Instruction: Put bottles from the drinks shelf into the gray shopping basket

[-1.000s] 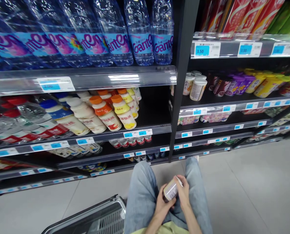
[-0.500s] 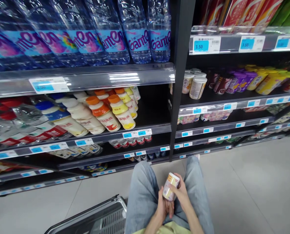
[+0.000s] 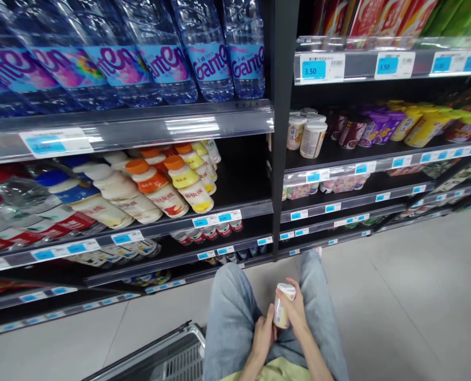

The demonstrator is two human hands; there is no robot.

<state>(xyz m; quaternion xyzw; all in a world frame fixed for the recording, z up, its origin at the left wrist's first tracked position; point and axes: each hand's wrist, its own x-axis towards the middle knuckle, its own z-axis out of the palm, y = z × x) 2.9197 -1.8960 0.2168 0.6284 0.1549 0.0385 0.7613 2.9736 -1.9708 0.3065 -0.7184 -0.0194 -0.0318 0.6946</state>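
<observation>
From here I see the right hand holding the can, lower centre of the frame — best gripped lightly, steadily — but can't tell whether the left hand grips too.

Blue-labelled water bottles line a shelf at ten o'clock, red cartons stand at one, yellow tubs at two, a grey basket at seven.

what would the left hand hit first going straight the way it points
Probably the white-lidded can held in the right hand; the left hand is close beside its lower part, perhaps touching.
</observation>
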